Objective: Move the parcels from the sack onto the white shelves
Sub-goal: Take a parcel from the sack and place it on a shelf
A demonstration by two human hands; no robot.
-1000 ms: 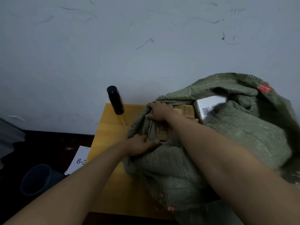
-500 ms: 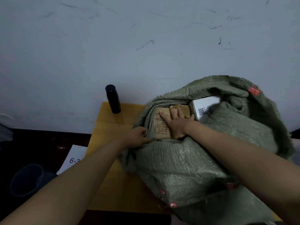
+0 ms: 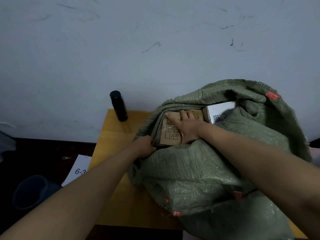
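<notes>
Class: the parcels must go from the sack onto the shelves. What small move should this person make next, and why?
Probably curl the right hand round the brown parcel and lift it out. That hand lies flat on it, and the left hand already holds the sack mouth open.

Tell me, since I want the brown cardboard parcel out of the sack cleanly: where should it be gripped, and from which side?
Probably by its long side edges, from above through the sack's mouth. The brown parcel lies flat, face up; its left edge is exposed where the left hand holds the cloth back. The right hand rests on top, fingers toward the far end. The white parcel crowds the right edge.
</notes>
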